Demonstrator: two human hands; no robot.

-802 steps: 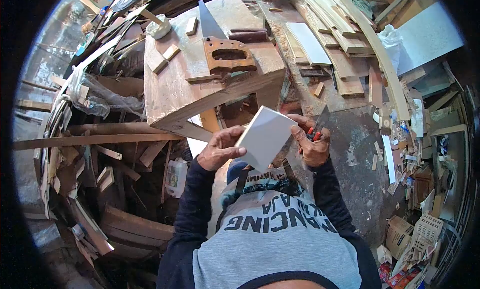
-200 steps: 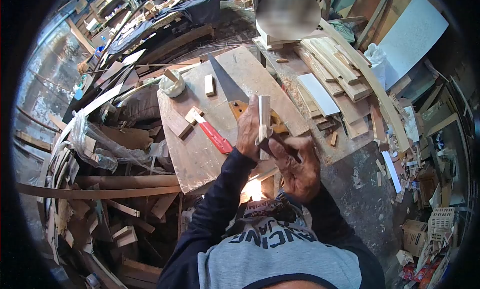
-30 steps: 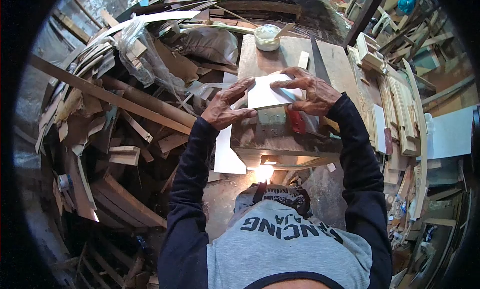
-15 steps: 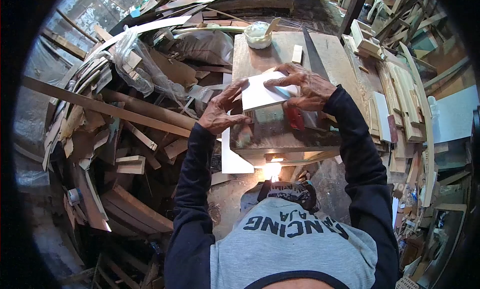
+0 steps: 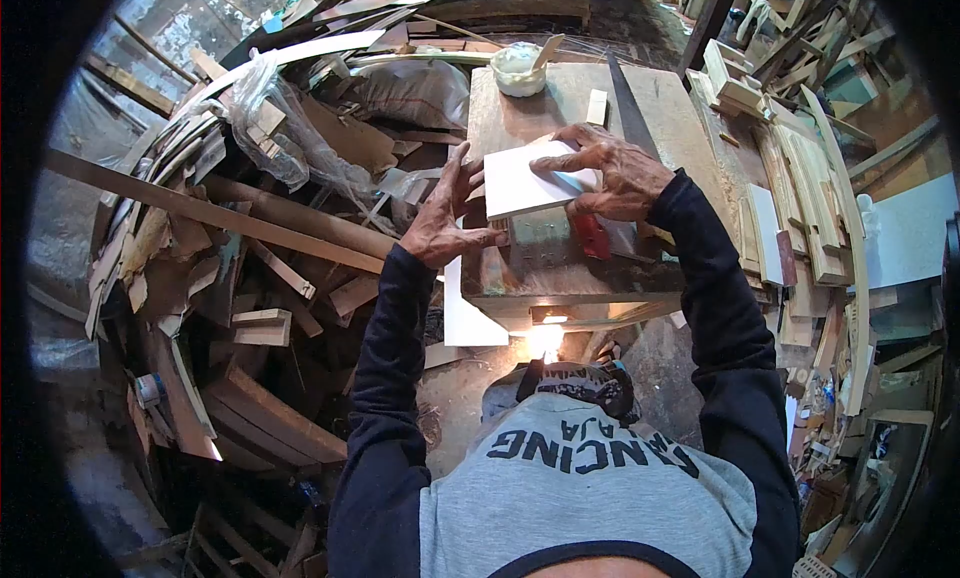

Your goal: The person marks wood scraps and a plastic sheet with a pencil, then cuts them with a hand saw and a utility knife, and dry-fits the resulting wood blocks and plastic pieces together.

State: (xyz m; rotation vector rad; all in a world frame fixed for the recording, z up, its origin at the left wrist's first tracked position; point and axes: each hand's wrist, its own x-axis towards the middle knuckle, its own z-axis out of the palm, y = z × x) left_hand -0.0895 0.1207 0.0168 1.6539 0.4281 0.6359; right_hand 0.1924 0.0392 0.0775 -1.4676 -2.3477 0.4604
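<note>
A white rectangular board (image 5: 525, 186) is held above the near left part of the wooden workbench (image 5: 560, 276). My right hand (image 5: 612, 175) grips its right side, with fingers on top and the thumb at the near edge. My left hand (image 5: 447, 215) is beside the board's left edge, fingers spread and holding nothing. A red object (image 5: 592, 236) lies on the bench just below my right hand. Beyond that hand are a small pale wood block (image 5: 597, 107) and a saw blade (image 5: 629, 108).
A white tub (image 5: 519, 73) with a stick in it stands at the bench's far left. Scrap wood (image 5: 270, 408) and plastic sheeting (image 5: 268, 118) are piled at left. Wood strips (image 5: 815, 203) lie at right. A bright light (image 5: 545, 340) shines at the near edge.
My left hand has opened away from the board's left edge, its fingers now raised and apart. My right hand and the board have hardly moved.
</note>
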